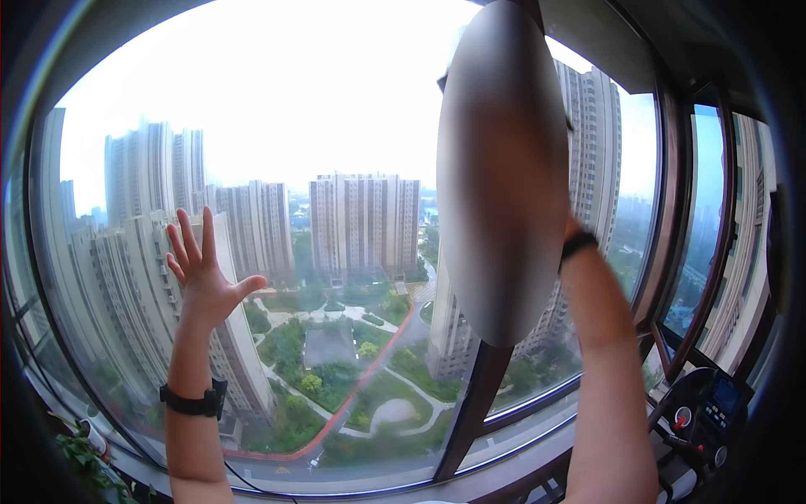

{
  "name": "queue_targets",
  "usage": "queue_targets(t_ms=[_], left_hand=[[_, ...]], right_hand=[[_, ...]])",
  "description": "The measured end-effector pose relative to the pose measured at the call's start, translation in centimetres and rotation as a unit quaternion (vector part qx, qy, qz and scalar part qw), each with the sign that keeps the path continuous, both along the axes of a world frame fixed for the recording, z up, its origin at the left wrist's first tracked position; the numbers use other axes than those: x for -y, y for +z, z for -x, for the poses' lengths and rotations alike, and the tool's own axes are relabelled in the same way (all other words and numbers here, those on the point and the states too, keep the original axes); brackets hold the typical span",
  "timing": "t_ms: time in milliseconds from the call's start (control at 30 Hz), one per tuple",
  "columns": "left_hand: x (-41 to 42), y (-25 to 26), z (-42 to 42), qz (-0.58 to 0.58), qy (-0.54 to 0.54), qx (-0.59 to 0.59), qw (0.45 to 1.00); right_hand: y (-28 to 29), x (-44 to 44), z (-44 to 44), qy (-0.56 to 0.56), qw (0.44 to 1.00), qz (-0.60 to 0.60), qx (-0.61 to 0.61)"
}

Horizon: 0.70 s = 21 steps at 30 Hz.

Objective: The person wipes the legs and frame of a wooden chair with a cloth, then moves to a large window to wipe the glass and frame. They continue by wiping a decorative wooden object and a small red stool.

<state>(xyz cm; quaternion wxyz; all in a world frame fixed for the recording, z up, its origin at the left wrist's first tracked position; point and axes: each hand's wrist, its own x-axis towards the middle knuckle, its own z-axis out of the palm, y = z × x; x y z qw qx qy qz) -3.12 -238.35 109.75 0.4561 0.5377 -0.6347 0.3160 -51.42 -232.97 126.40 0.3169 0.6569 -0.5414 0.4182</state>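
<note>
My left hand [204, 283] is raised before a large window pane [352, 340], palm outward and fingers spread, holding nothing. Whether it touches the glass I cannot tell. A black wristband with a small device [195, 400] circles that forearm. My right hand [526, 170] reaches higher, near the dark window mullion [482, 390], with a black band [578, 244] at its wrist. A grey oval blur hides most of this hand and whatever is at its fingers. Small dark bits stick out on both sides of the blur, too little to name.
On the right stands an exercise machine with a console [718, 403], below a casement window sash [711, 252] that stands ajar. A potted plant [88, 453] is at the lower left. Along the window's bottom runs a sill [516, 469], with a thin black cable [242, 477] nearby.
</note>
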Motion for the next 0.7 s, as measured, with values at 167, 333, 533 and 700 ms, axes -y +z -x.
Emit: queue_targets(t_ms=[167, 333, 533, 700], left_hand=[[-1.5, -1.7, 0.7, -0.003, 0.006, -0.012, 1.0], [-5.0, -3.3, 7.0, -0.078, -0.148, -0.004, 0.986], [-6.6, -4.8, 9.1, -0.057, -0.179, 0.016, 0.982], [-4.9, -5.8, 13.0, 0.024, -0.196, 0.05, 0.979]], right_hand=[[-24.9, -4.1, -3.0, -0.06, 0.997, -0.047, 0.026], [-46.0, -11.8, -2.0, -0.12, 0.98, -0.138, -0.082], [-57.8, -18.0, -1.1, 0.051, 0.88, -0.265, 0.39], [-38.9, -13.5, 4.1, 0.228, 0.902, -0.006, 0.366]])
